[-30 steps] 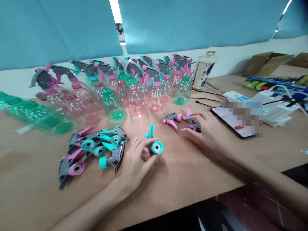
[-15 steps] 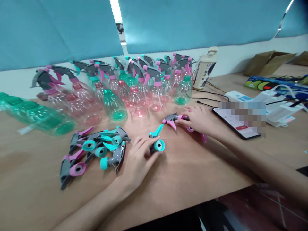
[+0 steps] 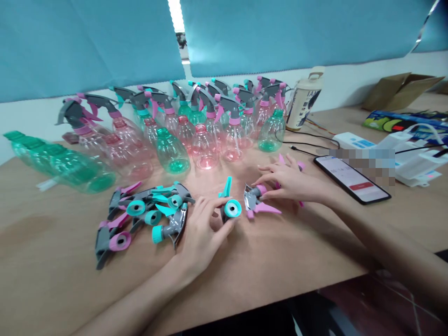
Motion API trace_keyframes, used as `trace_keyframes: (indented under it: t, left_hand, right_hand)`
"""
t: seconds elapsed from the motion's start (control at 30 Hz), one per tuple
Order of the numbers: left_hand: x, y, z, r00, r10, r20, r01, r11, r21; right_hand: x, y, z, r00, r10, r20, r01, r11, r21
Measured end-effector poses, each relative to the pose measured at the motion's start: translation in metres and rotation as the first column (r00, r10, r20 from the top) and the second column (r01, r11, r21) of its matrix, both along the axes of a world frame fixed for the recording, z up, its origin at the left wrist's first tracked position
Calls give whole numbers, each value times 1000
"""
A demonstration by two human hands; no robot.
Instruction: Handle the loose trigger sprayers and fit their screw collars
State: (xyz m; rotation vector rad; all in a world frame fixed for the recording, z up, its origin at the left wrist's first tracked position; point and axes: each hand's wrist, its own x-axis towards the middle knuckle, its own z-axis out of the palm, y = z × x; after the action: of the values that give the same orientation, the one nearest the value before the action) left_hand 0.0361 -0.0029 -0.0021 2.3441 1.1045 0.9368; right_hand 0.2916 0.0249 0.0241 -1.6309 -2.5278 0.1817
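My left hand (image 3: pixel 204 228) pinches a teal and grey trigger spray head (image 3: pixel 232 208) between thumb and fingers, its round collar facing me. To the right, my right hand (image 3: pixel 289 181) has its thumb and fingers around the pink collar of a pink and grey spray head (image 3: pixel 250 200) on the table. More pink spray heads (image 3: pixel 300 166) lie partly hidden beneath and behind that hand. Left of my left hand is a pile of loose spray heads (image 3: pixel 136 208) in teal, pink and grey. One with a teal collar (image 3: pixel 157 234) lies closest to my wrist.
Behind stand several clear pink bottles (image 3: pixel 207 156) and green bottles (image 3: pixel 173 154), some with spray heads on. Green bottles (image 3: pixel 82 170) lean in a row at left. At right are a phone (image 3: pixel 350 179), a drink bottle (image 3: pixel 304 100), cables, white power adapters (image 3: pixel 413 161) and a cardboard box (image 3: pixel 395 93).
My right hand has turned a pink spray head so its trigger points right, and brought it slightly nearer me. My left hand stays around the teal one. The view shifted slightly.
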Motion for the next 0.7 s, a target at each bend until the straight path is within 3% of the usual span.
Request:
trace_keyframes:
  t: [0.07,0.17,0.27,0.37,0.47,0.7]
  left_hand:
    - [0,-1,0,1000,0,7,0,1000,1]
    - [0,-2,1,1000,-6,11,6,1000,2]
    - [0,-2,1,1000,-8,13,8,1000,4]
    - [0,-2,1,1000,-2,19,2,1000,3]
    - [-1,-2,-1,999,9,41,-8,1000,-15]
    - [-2,-1,-3,996,65,64,-63,998,-31]
  right_hand:
    - [3,-1,4,1000,19,15,-18,998,-53]
    - [4,-5,13,999,-38,-36,40,998,42]
    - [-10,-13,23,979,-6,-206,44,983,178]
    - [-35,-22,28,912,81,-403,-22,989,149]
    - [-56,-30,24,850,217,-479,-160,975,156]
    - [-65,-36,7,855,196,-480,-123,976,180]
